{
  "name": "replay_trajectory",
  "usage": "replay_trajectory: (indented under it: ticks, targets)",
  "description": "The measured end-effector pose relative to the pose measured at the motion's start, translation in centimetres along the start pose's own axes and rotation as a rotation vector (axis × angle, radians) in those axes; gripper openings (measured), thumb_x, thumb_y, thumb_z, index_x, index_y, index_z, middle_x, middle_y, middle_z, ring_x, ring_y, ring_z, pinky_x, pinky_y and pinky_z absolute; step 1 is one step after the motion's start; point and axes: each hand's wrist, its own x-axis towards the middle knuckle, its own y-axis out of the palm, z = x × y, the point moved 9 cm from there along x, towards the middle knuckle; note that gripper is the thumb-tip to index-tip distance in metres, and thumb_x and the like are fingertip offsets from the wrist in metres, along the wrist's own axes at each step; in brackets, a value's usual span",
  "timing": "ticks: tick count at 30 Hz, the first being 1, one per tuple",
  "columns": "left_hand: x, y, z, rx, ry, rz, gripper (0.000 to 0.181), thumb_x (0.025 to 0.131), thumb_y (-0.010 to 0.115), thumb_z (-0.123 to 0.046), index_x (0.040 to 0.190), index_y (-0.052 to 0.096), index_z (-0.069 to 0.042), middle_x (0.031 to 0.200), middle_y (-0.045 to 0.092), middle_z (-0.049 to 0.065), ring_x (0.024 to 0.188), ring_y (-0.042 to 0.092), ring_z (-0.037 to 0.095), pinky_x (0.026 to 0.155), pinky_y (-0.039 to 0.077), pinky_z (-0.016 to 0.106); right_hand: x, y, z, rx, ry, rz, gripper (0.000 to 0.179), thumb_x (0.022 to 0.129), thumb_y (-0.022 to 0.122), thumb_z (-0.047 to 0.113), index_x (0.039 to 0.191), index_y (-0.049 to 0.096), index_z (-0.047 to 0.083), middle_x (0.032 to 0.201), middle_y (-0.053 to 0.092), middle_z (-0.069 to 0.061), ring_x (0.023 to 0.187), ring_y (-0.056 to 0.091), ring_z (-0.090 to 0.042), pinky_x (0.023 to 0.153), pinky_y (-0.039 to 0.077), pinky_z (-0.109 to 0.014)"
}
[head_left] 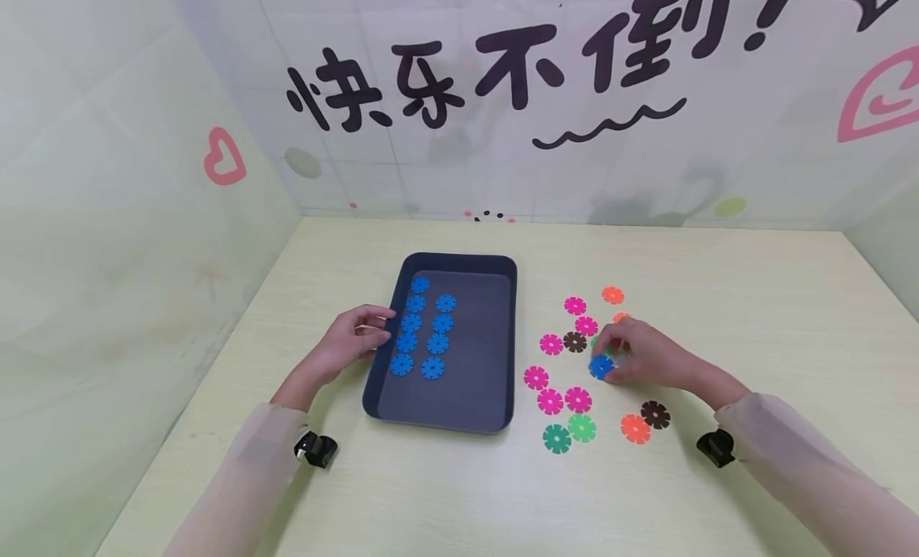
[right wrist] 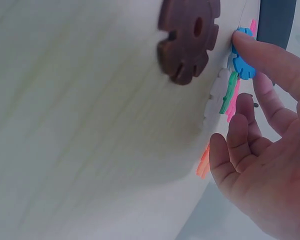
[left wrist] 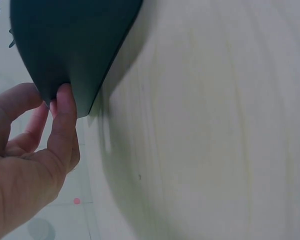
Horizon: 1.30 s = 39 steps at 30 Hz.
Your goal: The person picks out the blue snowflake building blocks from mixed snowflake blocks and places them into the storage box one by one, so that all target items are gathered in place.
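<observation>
Between thumb and fingertips, my right hand (head_left: 641,353) pinches a blue notched disc (head_left: 601,368) low over the table, among the loose discs. The right wrist view shows that blue disc (right wrist: 245,67) by the thumb tip, with the other fingers loosely bent. My left hand (head_left: 345,343) is at the left side of a dark grey tray (head_left: 467,424). In the left wrist view its thumb and fingers (left wrist: 65,107) grip the tray's edge, the thumb against the outer wall. Several blue discs (head_left: 407,343) lie inside the tray in two columns along its left half.
Right of the tray lie several pink discs (head_left: 550,401), orange discs (head_left: 635,429), dark brown discs (head_left: 656,415), a light green disc (head_left: 582,428) and a teal disc (head_left: 557,439). A printed backdrop (head_left: 495,166) stands behind the wooden table (head_left: 431,501).
</observation>
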Motion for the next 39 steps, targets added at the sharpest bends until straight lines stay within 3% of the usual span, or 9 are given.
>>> replay_trajectory:
  ticks: [7,18,28,39]
  targets:
    - [0.0,0.0,0.0,-0.006,-0.007,-0.002,0.037,0.091,0.054,-0.004,0.127,0.048,-0.001,0.110,0.048,0.016,0.092,0.056,0.022,0.072,0.049,0.031,-0.1,0.1,0.3,0.015,0.046,0.009,0.029,0.069,0.077,0.001,0.085,0.055,0.012,0.082,0.051,-0.001,0.079,0.047,-0.022,0.065,0.045,-0.027]
    - [-0.1,-0.1,0.0,-0.005,-0.004,-0.001,0.037,0.091,0.054,-0.005,0.127,0.047,0.001,0.110,0.048,0.017,0.092,0.056,0.022,0.071,0.049,0.030,-0.2,0.0,1.4,0.031,-0.027,0.003,0.024,0.073,0.071,-0.006,0.084,0.060,0.011,0.081,0.056,0.001,0.076,0.051,-0.018,0.068,0.047,-0.025]
    - [0.0,0.0,0.0,-0.005,-0.003,-0.003,0.037,0.091,0.054,-0.005,0.127,0.048,0.000,0.110,0.048,0.017,0.092,0.056,0.021,0.071,0.049,0.030,-0.2,-0.6,3.2,0.016,-0.085,0.006,0.019,0.078,0.069,-0.003,0.094,0.066,0.007,0.090,0.063,0.002,0.084,0.059,-0.017,0.074,0.050,-0.027]
    - [0.0,0.0,0.1,-0.004,0.004,-0.001,0.037,0.091,0.054,-0.005,0.127,0.047,0.001,0.111,0.048,0.019,0.092,0.056,0.022,0.071,0.049,0.030,1.7,-0.9,6.7,0.027,-0.126,-0.030,0.020,0.078,0.069,0.000,0.098,0.069,0.006,0.091,0.063,0.002,0.082,0.060,-0.014,0.074,0.051,-0.030]
